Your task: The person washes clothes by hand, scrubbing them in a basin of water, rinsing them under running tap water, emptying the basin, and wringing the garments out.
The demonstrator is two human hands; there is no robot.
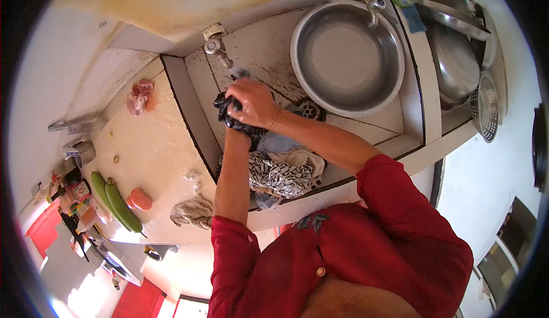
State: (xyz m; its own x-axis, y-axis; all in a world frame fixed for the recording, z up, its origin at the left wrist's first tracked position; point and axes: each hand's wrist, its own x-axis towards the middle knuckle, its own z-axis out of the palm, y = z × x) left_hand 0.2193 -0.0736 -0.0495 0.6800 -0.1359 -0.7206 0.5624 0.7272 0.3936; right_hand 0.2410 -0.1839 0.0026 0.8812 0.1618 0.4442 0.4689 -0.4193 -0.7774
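Over the left part of the tiled sink [201, 103], below a metal tap [216, 52], both my hands are together at a bunched, wet-looking black sheet material [227, 108]; whether it is cloth or plastic I cannot tell. My right hand [254, 103] lies on top with curled fingers gripping it. The black material covers my left hand [235, 123], so its fingers are hidden. Just below my hands in the sink lie a striped grey cloth [274, 142] and a black-and-white patterned cloth [281, 174]. A drain strainer [311, 111] shows beside my right forearm.
A large metal basin [347, 60] stands in the sink under another tap [372, 11]. Metal pans [454, 60] and a colander [487, 105] are at the right. The left counter holds raw meat [140, 97], long green vegetables [120, 204], a reddish vegetable [140, 199] and a crumpled rag [193, 212].
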